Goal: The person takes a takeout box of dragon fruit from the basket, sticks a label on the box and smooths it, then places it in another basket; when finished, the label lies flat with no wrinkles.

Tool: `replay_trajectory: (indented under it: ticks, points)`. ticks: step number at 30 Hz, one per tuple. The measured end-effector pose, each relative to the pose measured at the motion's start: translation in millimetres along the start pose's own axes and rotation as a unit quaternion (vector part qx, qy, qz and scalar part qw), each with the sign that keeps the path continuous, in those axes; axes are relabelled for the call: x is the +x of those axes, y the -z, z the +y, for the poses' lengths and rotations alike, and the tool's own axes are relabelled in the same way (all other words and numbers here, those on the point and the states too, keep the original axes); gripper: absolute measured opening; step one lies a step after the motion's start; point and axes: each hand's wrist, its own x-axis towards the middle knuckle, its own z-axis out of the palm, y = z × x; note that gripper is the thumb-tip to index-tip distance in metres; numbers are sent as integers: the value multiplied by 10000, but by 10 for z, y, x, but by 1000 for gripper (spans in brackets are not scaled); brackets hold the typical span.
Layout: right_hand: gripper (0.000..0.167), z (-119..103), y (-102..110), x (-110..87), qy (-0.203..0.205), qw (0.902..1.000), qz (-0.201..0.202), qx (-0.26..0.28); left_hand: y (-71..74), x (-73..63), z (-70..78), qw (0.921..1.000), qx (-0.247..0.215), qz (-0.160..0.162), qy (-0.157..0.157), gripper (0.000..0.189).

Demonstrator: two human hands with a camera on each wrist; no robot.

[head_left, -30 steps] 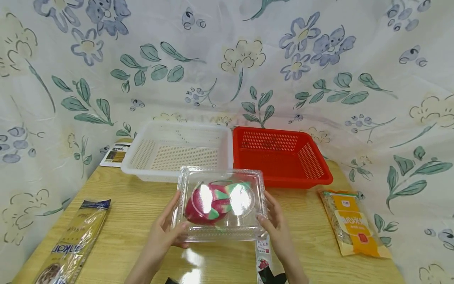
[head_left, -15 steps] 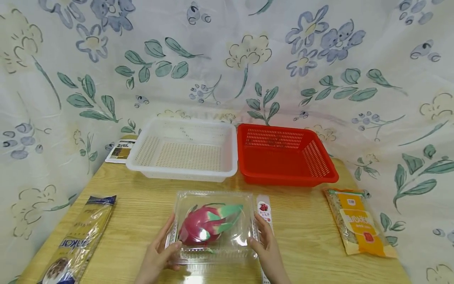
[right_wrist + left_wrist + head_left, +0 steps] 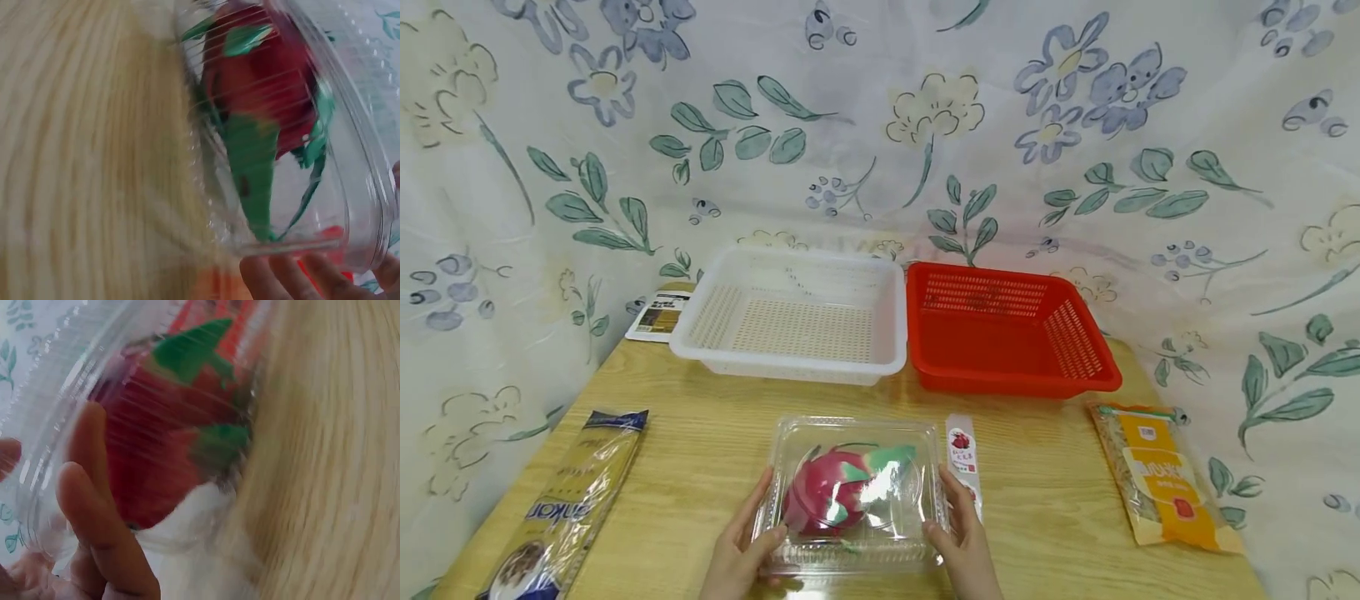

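Both hands hold a clear plastic clamshell box (image 3: 857, 427), low over the middle of the table's near side. Inside lies a pink-red dragon fruit (image 3: 827, 493) with green scales pointing right. My left hand (image 3: 739, 542) grips the box's left side, thumb on the lid's near corner and fingers against the side. On the opposite side, my right hand (image 3: 961, 540) grips it the same way. The left wrist view shows fingers (image 3: 103, 531) along the wall beside the fruit. In the right wrist view, fingertips (image 3: 284, 278) press the box's end. A strip with dragon fruit labels (image 3: 961, 450) lies beside the right hand.
A white basket (image 3: 790, 369) and a red basket (image 3: 1015, 383) stand side by side at the back. A long gold packet (image 3: 568, 508) lies left, a yellow-orange bag (image 3: 1165, 475) right. A flat pack (image 3: 657, 317) sits behind left, near the floral cloth (image 3: 850, 125).
The box with the dragon fruit has come down toward the table and nearer me, both hands still gripping its sides. More of the label strip now shows beyond the right hand.
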Motion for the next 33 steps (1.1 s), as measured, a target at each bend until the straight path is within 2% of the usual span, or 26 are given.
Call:
replay_trajectory:
  ticks: [1,4,7,10,12,15,18,21,23,25,27,28,30,33]
  points:
    - [66,11,3,0,18,10000,-31,72,-5,2,-11,9997,164,54,-168,71]
    - [66,20,17,0,28,9998,-147,151,-31,-27,-38,9940,770,482,-616,65]
    - [60,3,61,11,41,9994,-121,-322,-74,-83,-61,9839,1145,898,-1038,60]
    - [49,11,149,72,267,9922,257,-1194,-116,-115,-61,9778,1228,1146,-1251,58]
    - [45,37,228,143,362,9821,659,-1726,-132,-109,-59,9701,1442,1307,-1448,57]
    - [53,86,342,262,156,9726,1259,-1946,-131,-84,-64,9657,1547,1356,-1584,56]
    - [66,132,417,346,-247,9676,1556,-1975,-115,-50,-95,9711,1283,1150,-1653,57]
    - [75,183,444,368,-549,9629,1542,-2147,-89,-23,-157,9796,711,780,-1708,58]
    - [78,201,458,385,-706,9594,1476,-2297,-80,-5,-183,9825,303,576,-1745,60]
    - [78,211,475,394,-665,9530,1419,-2591,-77,3,-201,9851,29,441,-1663,62]
    - [76,209,494,402,-601,9446,1365,-2925,-86,2,-198,9892,-133,375,-1409,63]
    - [75,208,498,407,-585,9418,1319,-3037,-87,2,-201,9896,-262,325,-1379,63]
    - [73,203,499,402,-415,9341,1271,-3311,-86,-1,-204,9917,-299,286,-1220,63]
    - [71,190,498,399,-448,9317,1132,-3422,-74,-4,-203,9923,-318,263,-1168,63]
